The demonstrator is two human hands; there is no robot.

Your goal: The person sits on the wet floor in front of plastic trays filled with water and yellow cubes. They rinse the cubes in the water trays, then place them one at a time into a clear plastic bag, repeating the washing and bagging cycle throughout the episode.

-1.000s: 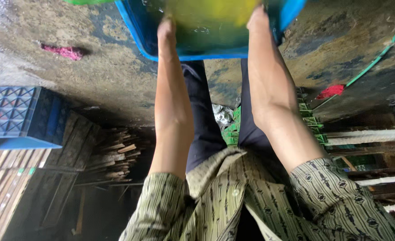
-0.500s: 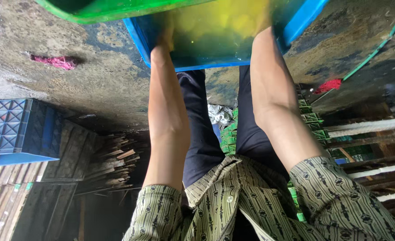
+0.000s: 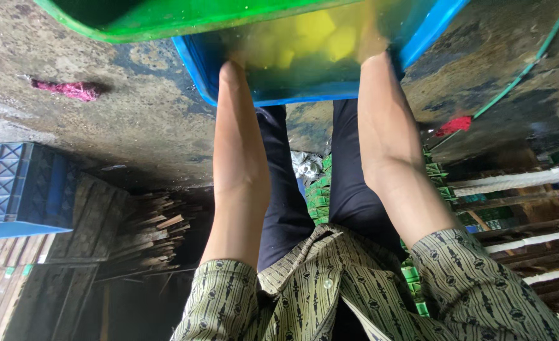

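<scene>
At 12 o'clock of the head view, both bare forearms run up into a blue tub [image 3: 198, 69] of murky yellow-green water. Left hand [image 3: 241, 60] goes under the surface near the tub's 9 o'clock wall, only a blur shows below the wrist, cannot tell if fingers are curled or spread. Right hand [image 3: 368, 38] is submerged toward 1 o'clock, also blurred, grip cannot be told. Pale yellow chunks [image 3: 314, 35] sit in the water between the 2 hands, touching or just beside the right one, exact contact unclear. A green basin [image 3: 166, 19] overlaps the tub's rim at 11 o'clock.

Tub rests on wet, dark concrete floor [image 3: 134, 120]. Pink rag [image 3: 65, 89] lies on it at 10 o'clock, well apart from the tub. Red scrap [image 3: 454, 124] at 3 o'clock, next to a green hose [image 3: 519, 76] running to the upper right. Blue crate [image 3: 14, 189] at 9 o'clock, pile of wood sticks [image 3: 153, 230] just beside it toward 7 o'clock. Patterned olive sleeves [image 3: 462, 284] and dark trousers [image 3: 285, 208] fill 6 o'clock.
</scene>
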